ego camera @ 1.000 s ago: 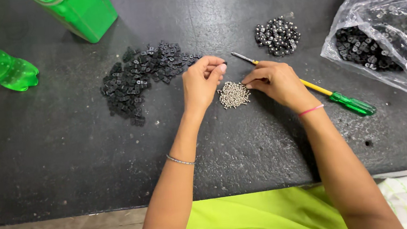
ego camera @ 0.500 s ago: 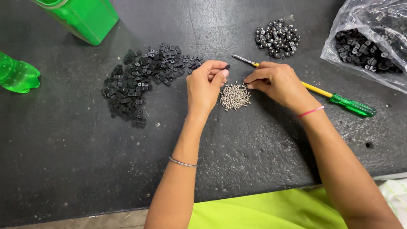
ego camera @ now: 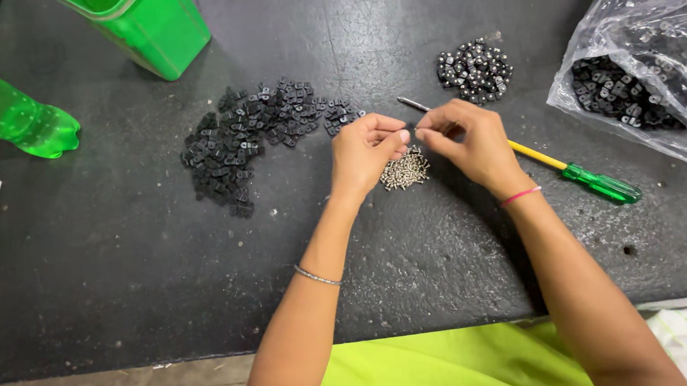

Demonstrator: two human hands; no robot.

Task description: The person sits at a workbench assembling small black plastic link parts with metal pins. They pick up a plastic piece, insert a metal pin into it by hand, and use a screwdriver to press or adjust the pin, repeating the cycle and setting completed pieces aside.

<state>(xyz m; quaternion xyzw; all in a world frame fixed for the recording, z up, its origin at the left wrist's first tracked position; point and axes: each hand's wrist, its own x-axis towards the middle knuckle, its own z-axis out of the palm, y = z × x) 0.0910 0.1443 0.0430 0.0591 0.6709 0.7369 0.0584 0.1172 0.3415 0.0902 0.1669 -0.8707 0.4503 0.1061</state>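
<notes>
The left hand (ego camera: pixel 365 153) and the right hand (ego camera: pixel 469 143) meet fingertip to fingertip above the dark worktop (ego camera: pixel 116 274), both pinched on something too small to identify. Just under them lies a little heap of silver screws (ego camera: pixel 404 170). A screwdriver (ego camera: pixel 577 175) with a yellow shaft and a green handle passes under the right hand. Left of the left hand spreads a wide pile of black parts (ego camera: pixel 246 139). Beyond the right hand sits a smaller pile of assembled pieces (ego camera: pixel 474 69), and farther right a clear plastic bag (ego camera: pixel 664 36) holds more black parts.
</notes>
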